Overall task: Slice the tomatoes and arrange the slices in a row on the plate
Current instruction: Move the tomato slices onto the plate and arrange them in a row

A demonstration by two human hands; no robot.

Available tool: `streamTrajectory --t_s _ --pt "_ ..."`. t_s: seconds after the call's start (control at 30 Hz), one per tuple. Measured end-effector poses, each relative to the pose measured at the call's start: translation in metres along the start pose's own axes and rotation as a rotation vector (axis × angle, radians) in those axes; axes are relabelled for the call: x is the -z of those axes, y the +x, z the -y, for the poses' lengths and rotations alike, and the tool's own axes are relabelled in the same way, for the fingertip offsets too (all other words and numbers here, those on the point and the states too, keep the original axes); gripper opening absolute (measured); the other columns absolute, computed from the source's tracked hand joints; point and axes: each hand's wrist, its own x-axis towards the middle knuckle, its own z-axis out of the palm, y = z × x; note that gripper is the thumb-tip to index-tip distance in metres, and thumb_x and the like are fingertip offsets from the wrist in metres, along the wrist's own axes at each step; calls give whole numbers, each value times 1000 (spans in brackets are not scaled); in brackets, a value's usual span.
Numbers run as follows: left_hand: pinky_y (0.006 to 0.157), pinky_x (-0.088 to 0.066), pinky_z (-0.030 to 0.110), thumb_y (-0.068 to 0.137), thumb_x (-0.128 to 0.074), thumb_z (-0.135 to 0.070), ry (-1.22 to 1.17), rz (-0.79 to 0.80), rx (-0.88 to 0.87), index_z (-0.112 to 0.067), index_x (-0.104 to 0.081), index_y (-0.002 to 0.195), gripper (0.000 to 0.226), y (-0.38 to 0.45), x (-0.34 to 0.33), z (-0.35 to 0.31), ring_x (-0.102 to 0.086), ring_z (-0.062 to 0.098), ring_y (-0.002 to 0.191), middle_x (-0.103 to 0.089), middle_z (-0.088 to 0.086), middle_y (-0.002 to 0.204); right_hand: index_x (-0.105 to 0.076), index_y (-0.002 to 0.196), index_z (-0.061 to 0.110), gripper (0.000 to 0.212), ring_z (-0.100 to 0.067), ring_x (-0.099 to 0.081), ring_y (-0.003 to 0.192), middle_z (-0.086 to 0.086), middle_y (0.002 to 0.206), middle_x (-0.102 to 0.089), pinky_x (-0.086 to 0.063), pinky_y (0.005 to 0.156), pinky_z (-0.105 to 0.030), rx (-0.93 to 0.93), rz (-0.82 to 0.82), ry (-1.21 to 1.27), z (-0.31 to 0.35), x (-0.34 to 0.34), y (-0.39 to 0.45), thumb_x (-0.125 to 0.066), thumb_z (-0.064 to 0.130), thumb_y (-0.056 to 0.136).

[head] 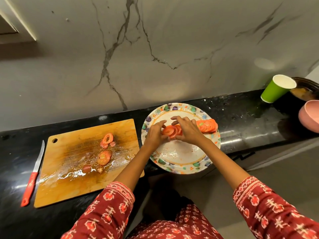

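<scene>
Red tomato slices (172,131) overlapping in row on plate (179,163) (both hands cupping).

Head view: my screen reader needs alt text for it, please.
Both hands, left hand and right hand, arrange overlapping tomato slices in a row on a patterned plate. To the left, a wet cutting board holds tomato scraps; a red-handled knife lies beside it.

Green cup (276,89): on my table (241,118), against the marble wall (155,49).
Pink bowl (309,116): just right of the cup.
Dark dish (305,90): behind the cup.
</scene>
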Motion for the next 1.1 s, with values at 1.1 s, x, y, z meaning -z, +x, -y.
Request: streamTrajectory --t_s 1.1 --pt "88 -42 38 83 -63 -40 187 -148 55 -22 -45 134 57 -14 -1 16 -51 20 116 -63 0 118 -33 136 23 65 -17 -40 125 4 125 -58 -24 92 -34 38 -24 -7 11 -13 3 -68 27 81"
